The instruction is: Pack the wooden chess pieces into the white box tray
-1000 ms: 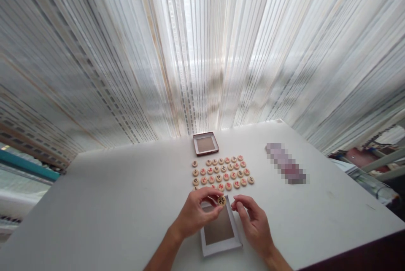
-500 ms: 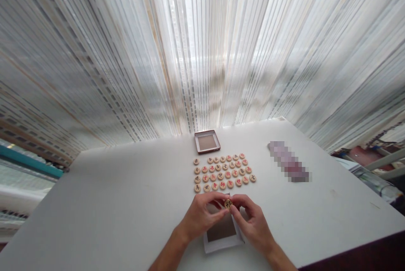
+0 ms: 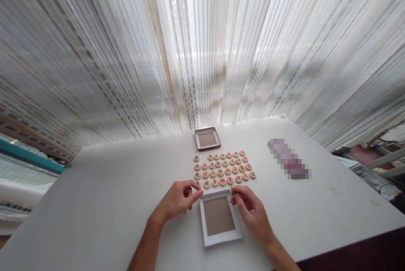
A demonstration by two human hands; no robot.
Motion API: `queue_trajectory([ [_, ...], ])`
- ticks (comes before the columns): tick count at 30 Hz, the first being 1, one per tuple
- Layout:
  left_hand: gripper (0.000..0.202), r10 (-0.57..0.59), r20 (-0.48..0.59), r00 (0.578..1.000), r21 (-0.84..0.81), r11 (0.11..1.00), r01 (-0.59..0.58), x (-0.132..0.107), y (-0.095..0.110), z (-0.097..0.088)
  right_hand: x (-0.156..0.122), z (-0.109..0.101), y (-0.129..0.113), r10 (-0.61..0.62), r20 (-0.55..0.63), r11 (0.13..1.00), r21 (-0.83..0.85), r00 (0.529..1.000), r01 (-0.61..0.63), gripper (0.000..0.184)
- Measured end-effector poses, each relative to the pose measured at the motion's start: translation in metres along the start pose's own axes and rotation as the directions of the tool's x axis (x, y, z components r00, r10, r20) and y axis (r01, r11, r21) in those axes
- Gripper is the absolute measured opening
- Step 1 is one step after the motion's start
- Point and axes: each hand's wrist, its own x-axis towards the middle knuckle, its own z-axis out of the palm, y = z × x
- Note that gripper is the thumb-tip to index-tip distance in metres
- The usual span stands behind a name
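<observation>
The right hand [image 3: 250, 210] pinches a wooden disc [image 3: 233, 192] at its 11 o'clock, above the white tray's [image 3: 223, 238] far corner. The left hand [image 3: 177, 200] curls loosely, holding nothing.

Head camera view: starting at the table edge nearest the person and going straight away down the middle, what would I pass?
White-rimmed tray → rows of round wooden chess pieces → brown-rimmed tray → striped sheer curtain.
</observation>
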Motion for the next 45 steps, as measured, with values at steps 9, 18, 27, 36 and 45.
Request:
queue_trajectory([
  [9, 0.023, 0.189, 0.008, 0.982, 0.15, 0.971, -0.188, -0.011, -0.018, 0.016, 0.005, 0.0, 0.006, 0.02, -0.044, 1.0, 0.01, 0.999, -0.019, 0.03],
  [18, 0.026, 0.184, -0.036, 0.982, 0.148, 0.973, -0.177, -0.013, -0.031, 0.023, 0.003, -0.001, 0.003, 0.043, -0.054, 0.996, -0.081, 0.998, -0.048, 0.032],
  [27, 0.028, 0.163, -0.023, 0.986, 0.144, 0.977, -0.158, -0.014, -0.026, 0.02, 0.004, -0.002, -0.002, 0.036, -0.044, 0.988, -0.147, 0.998, -0.042, 0.031],
  [36, 0.026, 0.17, -0.028, 0.985, 0.146, 0.976, -0.164, -0.014, -0.024, 0.019, 0.003, -0.002, 0.0, 0.036, -0.02, 0.989, -0.14, 0.999, -0.038, 0.027],
  [45, 0.026, 0.156, -0.02, 0.988, 0.125, 0.98, -0.152, -0.013, -0.024, 0.019, 0.006, -0.001, -0.005, -0.003, 0.02, 0.988, -0.155, 1.0, 0.006, 0.015],
])
